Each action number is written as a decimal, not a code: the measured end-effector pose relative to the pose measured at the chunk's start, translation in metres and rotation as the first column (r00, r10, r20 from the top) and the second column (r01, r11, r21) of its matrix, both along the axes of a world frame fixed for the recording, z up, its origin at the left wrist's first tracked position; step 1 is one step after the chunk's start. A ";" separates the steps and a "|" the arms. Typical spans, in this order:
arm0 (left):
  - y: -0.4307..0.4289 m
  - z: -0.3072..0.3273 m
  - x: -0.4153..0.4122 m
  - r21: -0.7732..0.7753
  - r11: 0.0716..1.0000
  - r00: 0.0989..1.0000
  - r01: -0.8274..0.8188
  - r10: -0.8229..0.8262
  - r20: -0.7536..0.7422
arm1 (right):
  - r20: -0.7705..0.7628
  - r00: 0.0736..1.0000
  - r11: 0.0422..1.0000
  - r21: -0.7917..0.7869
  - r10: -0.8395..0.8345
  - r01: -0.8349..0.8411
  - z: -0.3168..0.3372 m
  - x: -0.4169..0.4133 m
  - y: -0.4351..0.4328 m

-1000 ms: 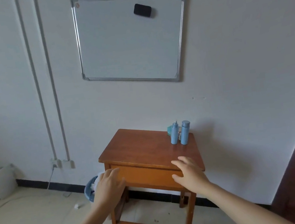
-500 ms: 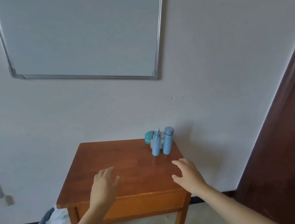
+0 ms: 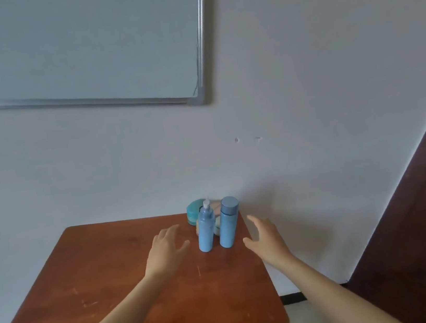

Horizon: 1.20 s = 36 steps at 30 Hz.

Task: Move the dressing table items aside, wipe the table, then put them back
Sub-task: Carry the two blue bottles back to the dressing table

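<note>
Blue plastic bottles, two of them, stand upright side by side at the far right corner of the wooden table (image 3: 115, 290), close to the wall. The pump bottle (image 3: 206, 232) is on the left and the capped bottle (image 3: 228, 223) on the right. Whether they touch cannot be told. A teal round container (image 3: 193, 213) sits behind them, partly hidden. Other small items between them are too obscured to identify.

Left hand (image 3: 167, 247): fingers spread and relaxed, holding nothing, just left of the pump bottle. Right hand (image 3: 266, 236): likewise spread and empty, just right of the capped bottle, near the table's right edge.

Assessment: this appears to be the approach to a grasp. No item is moved aside and wiping is not begun.

Hazards:
- The bottles are tall and narrow. A sideways knock from either hand could tip one into the other.
- The capped bottle stands near the edge, so a push to the right could send it off the table.
- The hidden items behind could be dragged or knocked over if the bottles are slid instead of lifted.
</note>
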State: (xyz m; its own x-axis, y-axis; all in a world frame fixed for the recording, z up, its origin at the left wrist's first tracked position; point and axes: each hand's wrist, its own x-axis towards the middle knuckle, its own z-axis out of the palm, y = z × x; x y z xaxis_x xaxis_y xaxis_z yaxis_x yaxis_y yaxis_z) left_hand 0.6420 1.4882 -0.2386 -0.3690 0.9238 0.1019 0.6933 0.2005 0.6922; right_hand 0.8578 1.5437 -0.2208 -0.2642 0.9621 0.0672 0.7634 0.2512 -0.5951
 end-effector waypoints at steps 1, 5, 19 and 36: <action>0.013 -0.001 0.003 -0.007 1.000 1.000 -0.013 0.013 0.025 | -0.018 1.000 1.000 -0.013 0.010 -0.010 -0.001 -0.002 0.016; 0.051 -0.017 0.013 -0.051 0.998 0.988 -0.049 0.056 0.142 | -0.071 0.997 0.997 -0.078 0.023 -0.029 -0.017 -0.010 0.063; 0.122 -0.043 0.024 -0.009 1.000 0.962 -0.018 0.020 0.271 | -0.330 0.944 0.990 -0.131 0.006 -0.052 -0.045 -0.045 0.124; 0.117 -0.053 0.013 0.000 0.990 0.878 0.142 -0.126 0.462 | -0.427 0.888 0.985 -0.104 -0.171 0.140 -0.052 -0.055 0.094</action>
State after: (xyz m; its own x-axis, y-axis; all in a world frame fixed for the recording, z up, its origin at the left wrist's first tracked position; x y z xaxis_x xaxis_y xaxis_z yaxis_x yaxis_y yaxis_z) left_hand 0.6550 1.6051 -0.2919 -0.2394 0.9676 -0.0804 0.3204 0.1569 0.9342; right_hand 0.8025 1.6376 -0.2728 -0.0707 0.9948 0.0727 0.4521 0.0969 -0.8867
